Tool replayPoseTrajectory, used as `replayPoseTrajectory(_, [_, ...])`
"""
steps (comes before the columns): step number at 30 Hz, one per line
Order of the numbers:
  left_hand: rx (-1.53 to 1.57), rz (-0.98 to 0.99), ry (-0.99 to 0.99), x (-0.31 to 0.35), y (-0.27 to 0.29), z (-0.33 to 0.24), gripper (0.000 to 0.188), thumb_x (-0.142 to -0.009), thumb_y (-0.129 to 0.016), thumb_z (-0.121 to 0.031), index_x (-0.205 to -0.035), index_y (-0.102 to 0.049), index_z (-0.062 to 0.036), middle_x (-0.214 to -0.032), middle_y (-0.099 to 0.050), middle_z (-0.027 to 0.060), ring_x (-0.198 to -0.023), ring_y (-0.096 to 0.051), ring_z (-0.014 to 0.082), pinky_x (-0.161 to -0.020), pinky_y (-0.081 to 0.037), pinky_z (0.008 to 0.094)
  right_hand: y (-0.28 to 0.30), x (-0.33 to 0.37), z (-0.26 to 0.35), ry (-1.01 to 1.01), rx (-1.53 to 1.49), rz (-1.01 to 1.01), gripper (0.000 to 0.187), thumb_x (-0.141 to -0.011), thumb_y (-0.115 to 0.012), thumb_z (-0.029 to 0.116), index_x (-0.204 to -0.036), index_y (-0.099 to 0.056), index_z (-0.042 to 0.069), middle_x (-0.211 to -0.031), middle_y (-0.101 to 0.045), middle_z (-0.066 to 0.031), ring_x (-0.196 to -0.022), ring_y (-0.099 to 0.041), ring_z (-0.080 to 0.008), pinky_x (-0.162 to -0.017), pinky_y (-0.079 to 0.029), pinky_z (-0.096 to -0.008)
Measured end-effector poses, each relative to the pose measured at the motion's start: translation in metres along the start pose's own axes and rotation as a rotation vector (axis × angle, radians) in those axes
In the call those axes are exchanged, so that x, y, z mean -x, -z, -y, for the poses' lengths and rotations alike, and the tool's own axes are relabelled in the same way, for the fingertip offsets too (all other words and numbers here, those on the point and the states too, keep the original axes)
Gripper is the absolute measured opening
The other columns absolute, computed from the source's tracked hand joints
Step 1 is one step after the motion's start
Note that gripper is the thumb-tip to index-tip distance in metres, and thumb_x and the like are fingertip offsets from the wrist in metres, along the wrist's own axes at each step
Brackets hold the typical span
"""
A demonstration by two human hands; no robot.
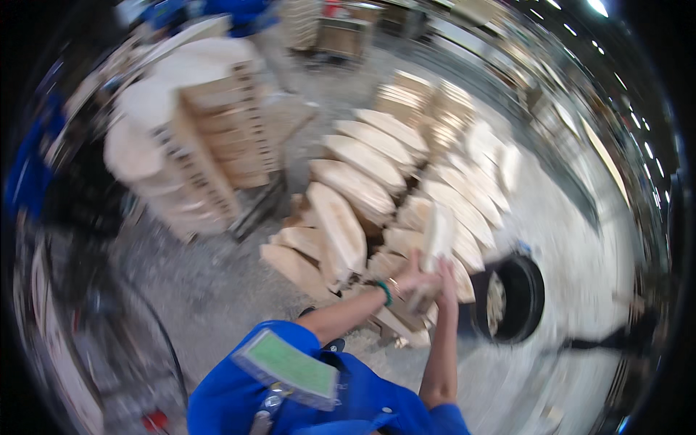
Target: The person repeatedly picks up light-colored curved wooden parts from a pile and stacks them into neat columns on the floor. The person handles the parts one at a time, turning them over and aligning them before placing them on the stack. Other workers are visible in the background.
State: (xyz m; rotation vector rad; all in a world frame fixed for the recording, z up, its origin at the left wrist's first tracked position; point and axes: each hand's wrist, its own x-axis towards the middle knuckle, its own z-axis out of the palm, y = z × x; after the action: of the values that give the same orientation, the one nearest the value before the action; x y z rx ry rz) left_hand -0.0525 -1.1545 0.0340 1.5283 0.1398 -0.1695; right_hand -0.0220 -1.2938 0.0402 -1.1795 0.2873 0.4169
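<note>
Both my hands grip one pale wooden board (438,233) that stands nearly upright above a heap of similar boards. My left hand (410,279), with a green band at the wrist, holds its lower left edge. My right hand (444,281) clasps its lower right edge. Right behind and to the left of the held board lie leaning stacks of curved wooden boards (355,188) in rows on the floor. The picture is blurred by motion.
A black round bin (523,297) with wood scraps stands on the floor at the right of my hands. A tall rack of stacked wooden pieces (210,152) stands at the left. Grey concrete floor (196,290) lies between them. A dark cable runs at lower left.
</note>
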Motion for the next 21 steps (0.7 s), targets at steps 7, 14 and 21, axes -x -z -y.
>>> replayPoseTrajectory(7, [-0.136, -0.012, 0.128, 0.028, 0.027, -0.010, 0.115, -0.057, -0.079, -0.054, -0.141, -0.021, -0.0016, -0.117, -0.053, 0.0229, -0.108, -0.055, 0.0302, -0.089, -0.045, 0.0360, -0.017, 0.012, 0.001, 0.083, 0.280, 0.063, 0.049, -0.091, -0.059, 0.024, -0.131, -0.041, 0.002, -0.116, -0.056, -0.0102, -0.102, -0.058, -0.0210, -0.081, -0.050, -0.0335])
replayPoseTrajectory(14, [0.206, 0.014, -0.014, 0.037, 0.053, 0.005, 0.102, -0.067, -0.076, -0.037, -0.143, -0.020, -0.0005, -0.122, -0.052, 0.0208, -0.108, -0.056, 0.0268, -0.086, -0.046, 0.0351, -0.007, -0.001, -0.001, 0.144, 0.436, 0.015, 0.059, -0.090, -0.059, 0.025, -0.137, -0.033, 0.001, -0.120, -0.054, -0.0111, -0.101, -0.057, -0.0210, -0.081, -0.049, -0.0305])
replayPoseTrajectory(21, [-0.232, -0.363, 0.062, 0.048, 0.021, -0.021, 0.076, -0.074, -0.058, -0.040, -0.131, -0.032, 0.0035, -0.091, -0.064, 0.0222, -0.079, -0.064, 0.0354, -0.073, -0.050, 0.0424, 0.019, -0.017, 0.000, 0.918, 1.312, -0.237, 0.078, -0.086, -0.060, 0.031, -0.147, -0.015, 0.012, -0.127, -0.047, -0.0277, -0.106, -0.055, -0.0354, -0.083, -0.047, -0.0404])
